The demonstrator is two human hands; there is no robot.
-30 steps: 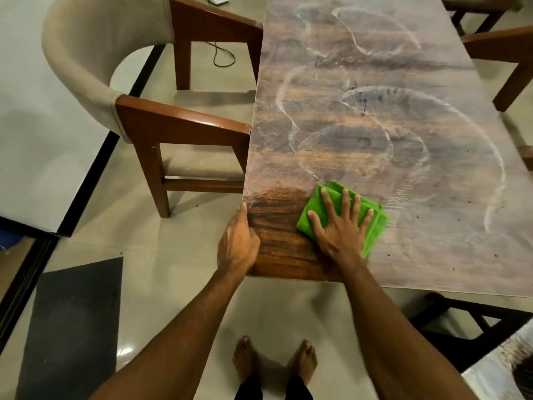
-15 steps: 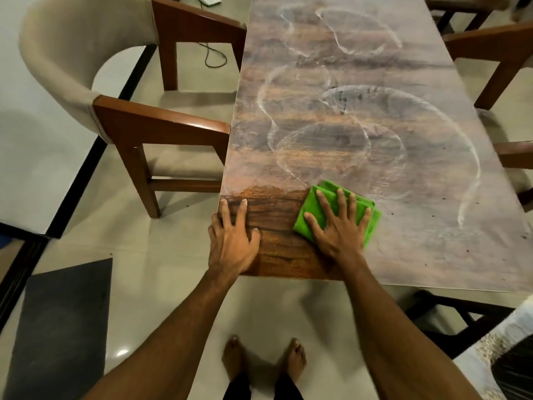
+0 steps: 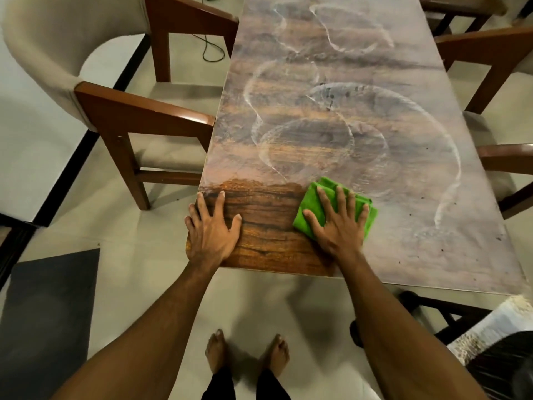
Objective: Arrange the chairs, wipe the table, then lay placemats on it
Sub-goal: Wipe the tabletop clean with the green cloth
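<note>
Nearest the camera, the person stood barefoot at the short end of the bench [image 3: 375,67], both forearms reaching forward over its near edge. The left hand [image 3: 212,229] lay flat on the near left corner, fingers spread and closed on nothing, simply bracing. The right hand [image 3: 336,223] pressed palm-down with fingers splayed on the folded green cloth [image 3: 310,206], pinning it against the surface rather than clutching it.

The cloth sat at the border of a clean patch [image 3: 268,226], a dark, glossy strip of wood grain at the near left corner. Beyond it, nearly all the bench was dulled by a grey film, marked with pale looping smears [image 3: 331,134] and dark specks [image 3: 331,96].

Wiping looked barely begun. Done well, it would call for steady flat pressure, straight overlapping passes from the cleaned strip outward, and refolding the cloth once a face loaded up, so grime was lifted rather than dragged into new swirls. The far end probably lay beyond reach from here, so moving along a side would help. The specks might need a firmer rub.

The armchair [image 3: 86,82] on the left stood with its arms just beside the bench edge; wooden chairs [image 3: 476,53] lined the right. No placemats were visible.
</note>
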